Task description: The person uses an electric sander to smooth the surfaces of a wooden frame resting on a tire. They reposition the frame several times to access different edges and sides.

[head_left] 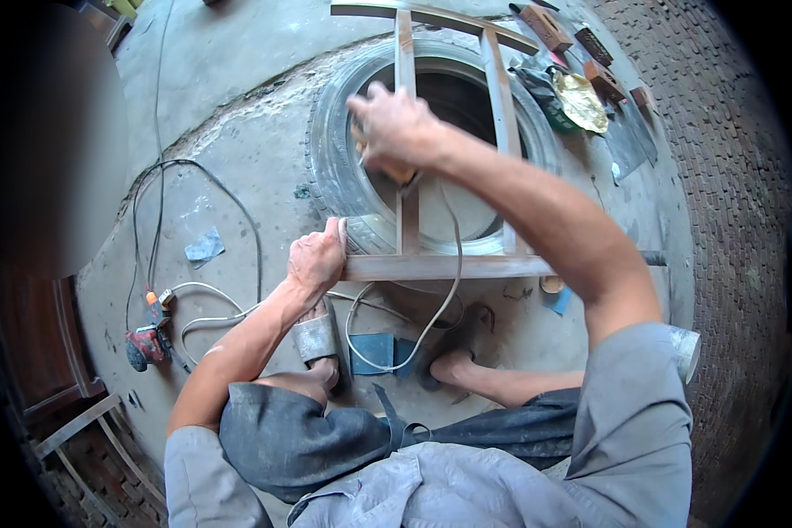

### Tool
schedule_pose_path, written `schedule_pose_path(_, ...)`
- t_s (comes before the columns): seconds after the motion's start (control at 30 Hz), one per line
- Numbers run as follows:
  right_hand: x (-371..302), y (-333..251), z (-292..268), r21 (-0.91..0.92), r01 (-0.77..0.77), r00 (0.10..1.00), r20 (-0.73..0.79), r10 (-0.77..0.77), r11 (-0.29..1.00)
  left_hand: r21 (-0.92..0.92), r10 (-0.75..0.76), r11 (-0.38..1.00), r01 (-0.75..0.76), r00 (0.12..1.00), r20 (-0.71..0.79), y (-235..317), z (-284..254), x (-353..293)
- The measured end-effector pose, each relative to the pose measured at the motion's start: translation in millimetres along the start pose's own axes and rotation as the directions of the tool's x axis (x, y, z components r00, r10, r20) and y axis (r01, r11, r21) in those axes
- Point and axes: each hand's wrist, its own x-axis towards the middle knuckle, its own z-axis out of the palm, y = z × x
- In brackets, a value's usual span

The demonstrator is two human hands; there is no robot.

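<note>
A wooden frame of long rails and crosspieces lies over a large tyre on the floor. My left hand is closed around the left end of the frame's near rail. Over the frame's left crosspiece, my right hand is wrapped round a corded power tool, orange-brown where it shows. Hand and tool are blurred by motion, and most of the tool is hidden under the fingers. Its pale cord hangs across the near rail and loops to the floor between my feet.
Blue sheets lie between my feet. A red and black power tool and dark cables are on the left floor. Bricks and a crumpled gold-coloured bag sit at the far right. Another wooden frame stands lower left.
</note>
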Motion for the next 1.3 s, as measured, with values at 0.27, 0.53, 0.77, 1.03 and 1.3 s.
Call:
schedule_pose_path(0.27, -109, -5, 48, 0.257, 0.011, 0.962, -0.267, 0.060, 0.966, -0.019, -0.018, 1.000, 0.020, 0.997, 0.075, -7, 1, 3)
schedule_pose_path(0.53, -47, 82, 44, 0.508, -0.120, 0.844, -0.399, 0.357, 0.853, -0.051, -0.023, 0.998, 0.027, 0.996, 0.082, 2, -1, -2)
schedule_pose_path(0.77, 47, 155, 5, 0.377, -0.183, 0.883, -0.344, 0.321, 0.908, -0.053, 0.017, 0.998, -0.014, 0.999, 0.047, -3, 3, -7)
schedule_pose_path(1.03, -92, 236, 14, 0.170, -0.376, 0.831, -0.374, 0.412, 0.911, -0.013, 0.003, 1.000, -0.003, 0.999, 0.034, -4, 7, 4)
schedule_pose_path(1.3, -230, 183, 75, 0.423, -0.456, 0.754, -0.284, 0.592, 0.783, -0.026, 0.064, 0.998, -0.063, 0.997, 0.032, -7, 0, 0)
